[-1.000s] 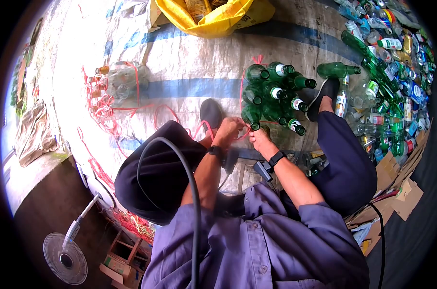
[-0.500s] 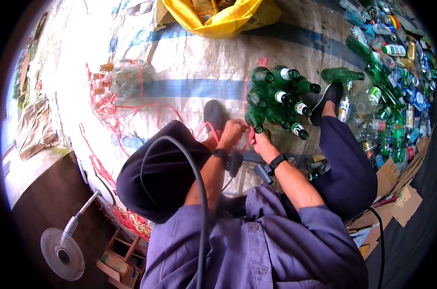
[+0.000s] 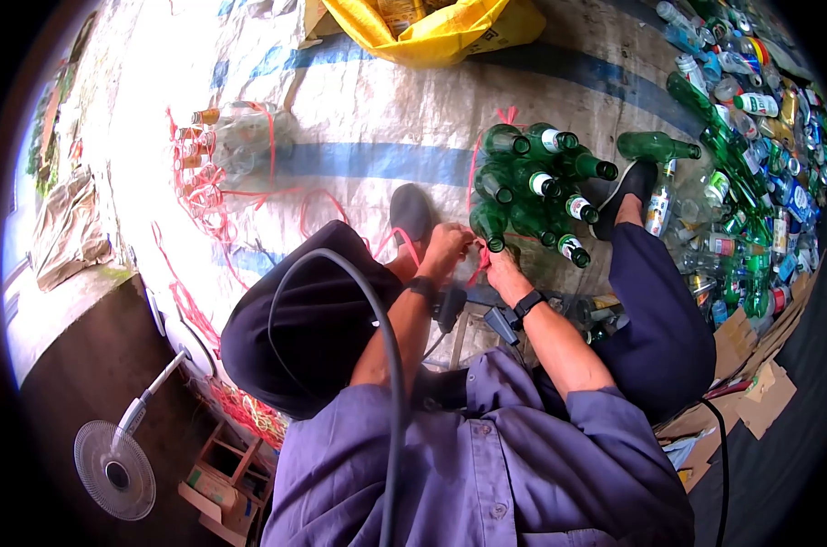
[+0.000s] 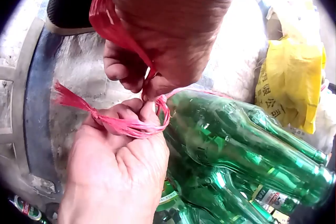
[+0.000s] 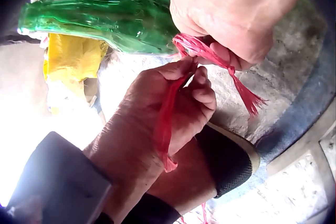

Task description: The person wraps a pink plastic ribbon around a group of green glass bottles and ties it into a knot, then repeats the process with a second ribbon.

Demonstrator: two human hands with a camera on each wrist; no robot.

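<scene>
Close together beside a bundle of green bottles (image 3: 532, 187), both hands work on pink plastic ribbon (image 4: 128, 125). The left hand (image 3: 445, 251) pinches a strand, and a flat length of ribbon (image 5: 167, 121) crosses its palm. Fingers of the right hand (image 3: 504, 272) curl round a looped part with a knotted, frayed end (image 4: 73, 98). Their fingertips nearly meet at a small loop against the nearest bottle (image 4: 210, 124), in the left wrist view. Ribbon also runs round the bundle's far side, with a tuft (image 3: 507, 116) on top.
Clear bottles (image 3: 245, 146) tied with pink ribbon lie at the left. A yellow sack (image 3: 441, 41) stands at the top. A loose green bottle (image 3: 657, 146) lies near the right shoe (image 3: 634, 187), beside a heap of bottles (image 3: 778, 173). A fan (image 3: 115, 469) stands lower left.
The head view has shifted slightly, so the bottles appear farther right. The hands stay close together, and more bunched pink ribbon shows between them.
</scene>
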